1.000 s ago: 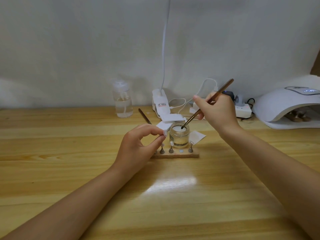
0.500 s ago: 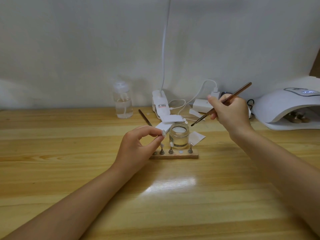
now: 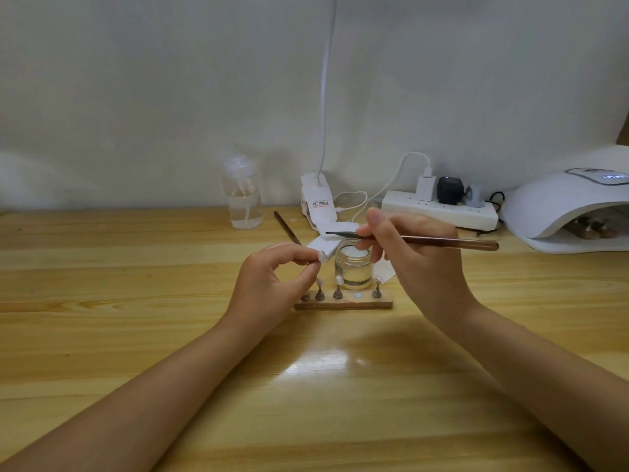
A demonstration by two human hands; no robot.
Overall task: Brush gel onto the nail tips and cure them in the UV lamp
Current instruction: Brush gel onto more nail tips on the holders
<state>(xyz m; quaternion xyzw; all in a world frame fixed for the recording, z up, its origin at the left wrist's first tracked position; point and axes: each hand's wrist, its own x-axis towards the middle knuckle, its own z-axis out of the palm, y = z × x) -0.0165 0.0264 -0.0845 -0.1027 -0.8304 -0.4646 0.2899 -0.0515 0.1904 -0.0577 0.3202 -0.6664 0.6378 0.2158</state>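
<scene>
Nearest the viewer, at centre frame, the left hand [image 3: 272, 281] pinches a single nail tip [image 3: 320, 257] on its stand between thumb and forefinger, lifted clear of the wooden holder [image 3: 343, 304]. The holder lies just beyond it and carries four more tips on pegs, with one socket vacant. The right hand [image 3: 418, 264] grips the brush [image 3: 408, 238] in curled fingers. A second ago the bristles stood in the gel jar [image 3: 353, 267]; half a second ago the brush had lifted off to the right; it now lies almost level, with its dark point reaching left above the jar mouth toward the pinched tip, near it but not touching. Judgement: loading is complete and coating of this tip is about to begin. Whether gel sits on the bristles cannot be confirmed. Farther back, at the right edge of the frame, the UV lamp [image 3: 558, 202] stands open-mouthed with stands already inside it. Curing of the held tip remains outstanding.
</scene>
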